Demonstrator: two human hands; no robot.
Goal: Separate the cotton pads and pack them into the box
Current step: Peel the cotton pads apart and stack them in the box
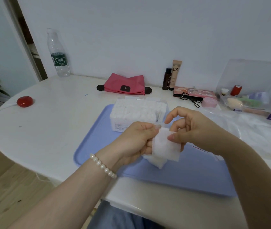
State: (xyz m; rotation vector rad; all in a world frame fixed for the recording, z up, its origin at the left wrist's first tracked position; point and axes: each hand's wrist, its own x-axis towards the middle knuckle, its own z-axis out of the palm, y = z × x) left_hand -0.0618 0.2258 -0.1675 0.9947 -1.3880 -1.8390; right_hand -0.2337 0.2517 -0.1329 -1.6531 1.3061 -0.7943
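left hand [136, 139] fingers curling round cotton pads [164, 148] at frame centre | right hand [196, 128] pinching top pad edge | box [139, 113] sitting behind on blue tray [189, 177]

Soft, even, cool-toned light fills the frame, with only faint shadows and mild sheen on the white table [52, 123]. Wide-angle distortion bends the table edge and the door frame [23, 40] at upper left. Detail is slightly soft throughout, most at the right edge.

Bare forearms, pearl bracelet [103, 166] on left wrist
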